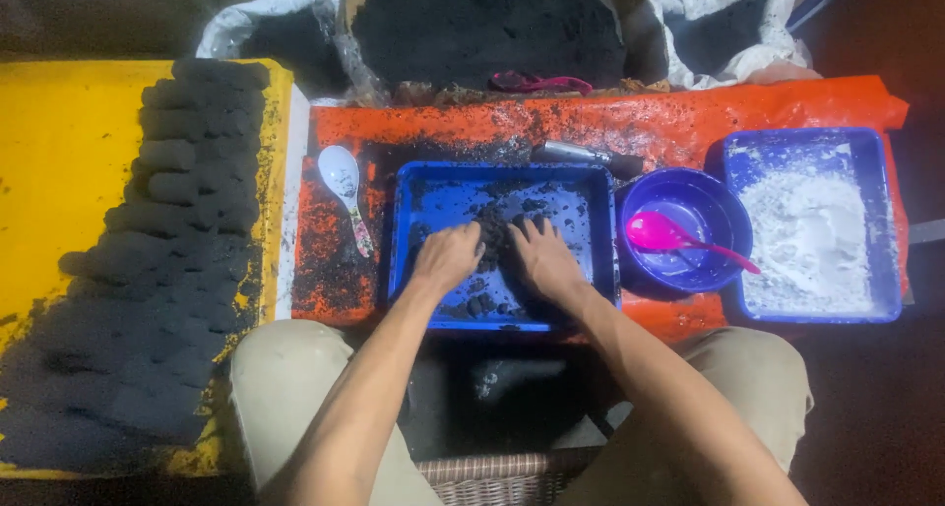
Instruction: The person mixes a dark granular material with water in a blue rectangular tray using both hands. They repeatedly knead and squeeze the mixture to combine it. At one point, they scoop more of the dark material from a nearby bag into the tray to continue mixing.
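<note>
Mixture: we see a dark, clumpy black mass (492, 238) lying in the middle of the blue tray (423, 186), on the orange-covered desk (689, 117).
Left hand (448, 255): fingers curled loosely down into the clumps, pressing on them; we cannot tell whether it encloses any.
Right hand (544, 260): spread flat, fingers splayed over the same heap, gripping nothing firmly.
Handling: we judge it soft, damp and crumbly, light in small lumps, likely to smear and break apart.
Hold: we would scoop from beneath with cupped palms, gathering from the heap's edges inward.
Nearby: pink spoon (669, 235) in the purple bowl (724, 206); white powder (812, 240); white spoon (343, 186); formed black pieces (177, 171) on the yellow board (59, 171).
</note>
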